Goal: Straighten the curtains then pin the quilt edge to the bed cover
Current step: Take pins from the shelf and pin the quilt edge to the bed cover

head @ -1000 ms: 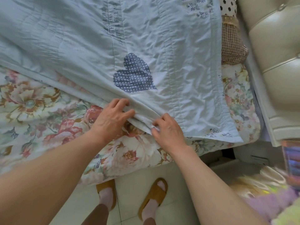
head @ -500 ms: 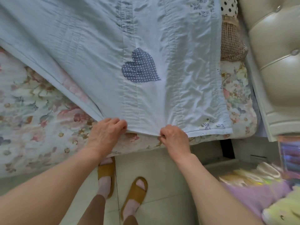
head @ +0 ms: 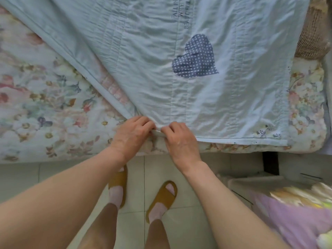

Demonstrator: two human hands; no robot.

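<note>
A pale blue quilt (head: 206,108) with a dotted navy heart patch (head: 195,57) lies over the floral bed cover (head: 45,108). Its near edge runs along the side of the bed. My left hand (head: 132,134) and my right hand (head: 179,139) sit close together at that edge, both pinching a small fold of quilt hem between their fingertips. Any pin is hidden by the fingers. The quilt's left edge runs diagonally up and away to the upper left.
A cream padded headboard edge (head: 327,69) and a brown checked pillow (head: 312,33) are at the right. My feet in tan slippers (head: 161,198) stand on the tiled floor (head: 53,177). A purple and yellow bundle (head: 294,212) lies at lower right.
The quilt edge has been drawn down to the side of the bed, and my hands have closed in together on the hem. The view has shifted left.
</note>
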